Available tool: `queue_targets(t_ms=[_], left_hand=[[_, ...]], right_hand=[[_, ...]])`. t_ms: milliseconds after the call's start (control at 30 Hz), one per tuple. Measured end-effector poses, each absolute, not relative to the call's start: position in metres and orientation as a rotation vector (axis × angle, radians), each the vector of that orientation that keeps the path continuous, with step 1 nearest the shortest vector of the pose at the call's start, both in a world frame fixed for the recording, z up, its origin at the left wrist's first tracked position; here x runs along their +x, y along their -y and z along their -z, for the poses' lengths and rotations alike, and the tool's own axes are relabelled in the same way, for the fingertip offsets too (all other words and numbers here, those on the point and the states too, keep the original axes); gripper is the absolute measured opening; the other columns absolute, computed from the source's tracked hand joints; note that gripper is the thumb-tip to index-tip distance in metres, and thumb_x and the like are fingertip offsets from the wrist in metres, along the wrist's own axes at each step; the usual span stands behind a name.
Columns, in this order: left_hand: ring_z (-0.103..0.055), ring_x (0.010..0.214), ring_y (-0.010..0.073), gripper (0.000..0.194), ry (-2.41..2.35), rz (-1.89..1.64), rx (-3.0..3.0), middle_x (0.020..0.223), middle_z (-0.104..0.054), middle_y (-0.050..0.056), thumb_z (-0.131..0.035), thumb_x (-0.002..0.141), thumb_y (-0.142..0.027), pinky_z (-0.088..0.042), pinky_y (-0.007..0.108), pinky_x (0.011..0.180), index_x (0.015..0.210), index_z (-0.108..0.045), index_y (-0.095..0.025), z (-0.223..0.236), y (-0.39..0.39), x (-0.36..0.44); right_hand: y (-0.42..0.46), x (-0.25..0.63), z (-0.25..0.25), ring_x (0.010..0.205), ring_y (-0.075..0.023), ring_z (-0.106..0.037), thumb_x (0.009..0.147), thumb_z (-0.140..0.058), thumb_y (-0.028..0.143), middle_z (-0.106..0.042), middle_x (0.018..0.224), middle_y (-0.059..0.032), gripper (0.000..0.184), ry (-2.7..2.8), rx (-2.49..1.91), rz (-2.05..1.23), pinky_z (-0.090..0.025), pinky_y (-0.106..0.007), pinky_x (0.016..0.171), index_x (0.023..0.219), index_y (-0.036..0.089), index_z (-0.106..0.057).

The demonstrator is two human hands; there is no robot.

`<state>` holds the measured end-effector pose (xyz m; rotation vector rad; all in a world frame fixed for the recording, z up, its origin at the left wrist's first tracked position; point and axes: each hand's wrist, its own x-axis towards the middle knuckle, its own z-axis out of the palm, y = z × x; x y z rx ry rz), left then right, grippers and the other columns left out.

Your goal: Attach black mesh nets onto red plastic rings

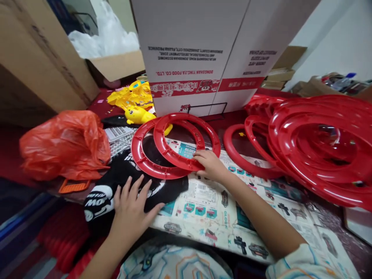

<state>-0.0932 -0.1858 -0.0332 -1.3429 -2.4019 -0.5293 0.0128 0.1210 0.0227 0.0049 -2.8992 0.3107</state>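
Note:
My right hand (pixel 211 164) grips the near edge of a red plastic ring (pixel 180 159), fingers curled over its rim. This ring overlaps a second red ring (pixel 138 150), which lies below and to its left. My left hand (pixel 130 205) is spread flat on a black cloth (pixel 174 190) with white print, apart from the rings. The cloth lies partly under the rings. Beneath them is a worn printed cardboard sheet (pixel 197 224) with pictures of toy guns and cars.
Many red rings (pixel 308 155) are heaped at the right. A tall white carton (pixel 188 35) stands behind. Left are an orange plastic bag (pixel 65 143) and an orange plastic piece (pixel 74 186). A yellow toy (pixel 138 115) and yellow wrappers (pixel 130 95) lie behind the rings.

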Motion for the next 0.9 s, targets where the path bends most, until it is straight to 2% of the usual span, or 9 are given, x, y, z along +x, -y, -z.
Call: queue_targets(t_ms=[100,233,400,533,667,767,900], left_hand=[[-0.035,0.138,0.0431,0.054,2.467,0.5,-1.444,0.14,-0.054,0.017,-0.057,0.088,-0.052,-0.027,0.065,0.112,0.128,-0.057,-0.016,0.038,0.187,-0.11],[-0.041,0.133,0.0402,0.037,2.414,0.579,-1.586,0.127,-0.063,0.016,-0.052,0.092,-0.043,-0.029,0.065,0.111,0.113,-0.066,-0.016,0.039,0.18,-0.142],[-0.044,0.133,0.0332,0.029,2.314,0.626,-1.782,0.126,-0.064,0.01,-0.051,0.093,-0.037,-0.029,0.059,0.115,0.111,-0.068,-0.022,0.032,0.166,-0.186],[-0.047,0.129,0.0316,0.026,2.222,0.689,-1.806,0.116,-0.068,0.009,-0.05,0.094,-0.035,-0.035,0.053,0.112,0.099,-0.072,-0.023,0.025,0.164,-0.196],[-0.058,0.106,0.0308,0.024,2.195,0.796,-1.659,0.1,-0.069,0.01,-0.055,0.091,-0.039,-0.044,0.05,0.097,0.09,-0.075,-0.025,0.021,0.176,-0.185],[-0.06,0.085,0.0255,0.023,2.212,0.871,-1.602,0.084,-0.067,0.007,-0.058,0.09,-0.041,-0.046,0.043,0.083,0.085,-0.074,-0.025,0.015,0.187,-0.179],[-0.06,0.079,0.0184,0.028,2.277,0.971,-1.585,0.08,-0.066,0.002,-0.052,0.093,-0.042,-0.048,0.033,0.078,0.082,-0.068,-0.021,-0.003,0.191,-0.181]], right_hand=[[-0.124,0.013,-0.025,0.118,-0.032,-0.057,0.074,-0.077,0.019,-0.063,0.123,-0.0182,0.041,2.861,0.032,-0.301,-0.047,-0.05,0.099,0.113,0.011,-0.064],[-0.12,0.023,-0.04,0.116,-0.0315,-0.058,0.084,-0.067,0.024,-0.063,0.12,-0.0202,0.033,2.818,0.025,-0.256,-0.051,-0.048,0.098,0.113,0.009,-0.063],[-0.091,0.066,-0.083,0.114,-0.0312,-0.061,0.093,-0.054,0.036,-0.064,0.119,-0.0168,0.031,2.701,0.086,-0.121,-0.053,-0.05,0.097,0.115,0.015,-0.063],[-0.05,0.12,-0.117,0.102,-0.0275,-0.066,0.096,-0.047,0.022,-0.068,0.111,-0.0139,0.028,2.573,0.138,-0.006,-0.057,-0.044,0.088,0.122,0.02,-0.059],[-0.008,0.175,-0.125,0.09,-0.0259,-0.069,0.095,-0.048,0.018,-0.072,0.103,-0.0121,0.037,2.616,0.042,0.009,-0.059,-0.04,0.081,0.13,0.023,-0.056],[0.016,0.206,-0.111,0.086,-0.025,-0.069,0.093,-0.045,0.011,-0.073,0.097,-0.0118,0.042,2.642,-0.014,0.068,-0.059,-0.037,0.076,0.134,0.017,-0.054],[0.037,0.225,-0.085,0.083,-0.0251,-0.069,0.093,-0.044,0.01,-0.073,0.092,-0.0127,0.038,2.632,-0.088,0.127,-0.059,-0.037,0.073,0.128,0.013,-0.058]])
